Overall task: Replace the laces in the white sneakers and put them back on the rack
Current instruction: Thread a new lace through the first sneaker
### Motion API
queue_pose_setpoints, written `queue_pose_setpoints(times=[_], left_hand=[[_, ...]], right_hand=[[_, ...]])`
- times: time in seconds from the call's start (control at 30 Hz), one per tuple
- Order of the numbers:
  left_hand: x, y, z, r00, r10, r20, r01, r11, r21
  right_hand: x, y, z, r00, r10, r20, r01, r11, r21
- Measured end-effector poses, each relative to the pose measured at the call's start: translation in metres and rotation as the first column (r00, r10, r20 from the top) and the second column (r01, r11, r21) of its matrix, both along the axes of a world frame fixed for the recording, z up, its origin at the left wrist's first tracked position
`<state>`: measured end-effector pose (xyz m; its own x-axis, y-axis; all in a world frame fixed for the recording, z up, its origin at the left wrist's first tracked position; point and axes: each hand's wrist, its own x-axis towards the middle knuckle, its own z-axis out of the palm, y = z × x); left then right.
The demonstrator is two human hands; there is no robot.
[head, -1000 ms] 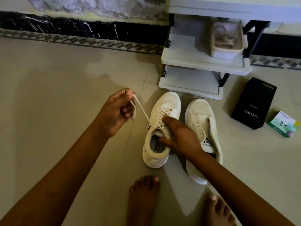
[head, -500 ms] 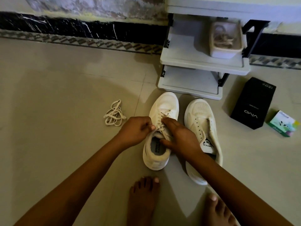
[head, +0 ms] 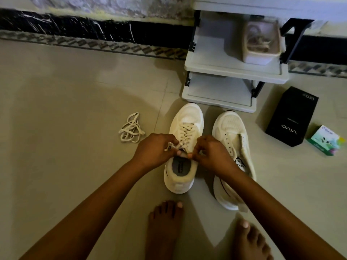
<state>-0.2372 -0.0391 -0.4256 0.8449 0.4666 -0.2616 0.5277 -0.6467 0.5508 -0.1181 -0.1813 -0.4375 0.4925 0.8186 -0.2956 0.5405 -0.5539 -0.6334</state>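
Note:
Two white sneakers stand side by side on the floor, toes toward the rack. The left sneaker [head: 185, 128] is laced; its lace [head: 185, 131] crosses the tongue. My left hand [head: 155, 152] pinches a lace end at the top eyelets on the left. My right hand [head: 211, 152] pinches the lace at the tongue's top on the right, fingertips nearly meeting the left hand's. The right sneaker [head: 230, 132] shows bare eyelets and its tongue is folded out. A loose cream lace [head: 131, 131] lies bundled on the floor left of the shoes.
A white shoe rack [head: 221, 72] stands just beyond the sneakers, with a small tub of laces [head: 260, 44] on its middle shelf. A black Vivo box [head: 292, 117] and a small green box [head: 325, 140] lie right. My bare feet [head: 165, 228] are below.
My left hand held a lace pulled out to the left, then came back to the left sneaker's top eyelets. The loose lace bundle is uncovered. My right hand shifted onto the lace.

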Motion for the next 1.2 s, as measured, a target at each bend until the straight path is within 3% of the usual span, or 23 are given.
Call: queue_pose_setpoints(times=[0.1,0.17,0.23,0.4,0.47,0.57,0.63,0.8,0.9,1.0,1.07,1.2], left_hand=[[0.0,-0.003,0.001,1.0,0.001,-0.007,-0.001,1.0,0.009],[0.0,-0.006,0.001,1.0,0.004,-0.018,-0.004,0.999,0.032],[0.002,-0.009,0.001,0.999,0.013,-0.032,-0.011,0.997,0.07],[-0.002,-0.009,0.002,0.995,0.019,-0.101,-0.016,0.999,0.031],[-0.006,-0.008,0.007,0.991,0.006,-0.134,-0.009,1.0,-0.027],[-0.01,-0.006,0.025,0.989,0.113,-0.091,-0.133,0.958,-0.253],[-0.013,-0.002,0.042,0.979,0.198,-0.047,-0.202,0.921,-0.333],[-0.005,0.005,0.087,0.982,0.186,0.026,-0.169,0.934,-0.314],[0.004,0.002,0.12,0.985,0.144,0.09,-0.108,0.94,-0.324],[0.007,-0.002,0.157,0.973,0.129,0.191,-0.073,0.958,-0.277],[0.01,-0.003,0.18,0.949,0.131,0.287,-0.066,0.972,-0.226],[0.019,0.001,0.223,0.892,0.15,0.426,-0.074,0.979,-0.19]], right_hand=[[0.007,0.0,0.005,0.984,-0.078,-0.162,0.075,0.997,-0.024],[0.01,-0.003,0.007,0.907,-0.201,-0.371,0.21,0.978,-0.018],[0.008,-0.005,0.007,0.837,-0.284,-0.469,0.311,0.95,-0.02],[-0.005,-0.001,0.012,0.979,-0.16,-0.125,0.156,0.987,-0.036],[-0.009,-0.002,0.016,0.973,-0.184,-0.14,0.179,0.983,-0.044],[-0.006,-0.004,0.032,0.927,-0.266,-0.266,0.249,0.964,-0.096],[0.002,-0.006,0.05,0.96,-0.211,-0.182,0.191,0.974,-0.121],[0.025,-0.008,0.111,0.995,-0.035,0.09,0.053,0.978,-0.201],[0.034,-0.006,0.148,0.935,0.122,0.333,0.011,0.928,-0.371],[0.035,-0.007,0.186,0.883,0.189,0.43,0.012,0.906,-0.423],[0.033,-0.009,0.208,0.927,0.134,0.352,-0.001,0.935,-0.353],[0.028,-0.01,0.235,1.0,-0.019,0.009,0.019,0.999,-0.032]])
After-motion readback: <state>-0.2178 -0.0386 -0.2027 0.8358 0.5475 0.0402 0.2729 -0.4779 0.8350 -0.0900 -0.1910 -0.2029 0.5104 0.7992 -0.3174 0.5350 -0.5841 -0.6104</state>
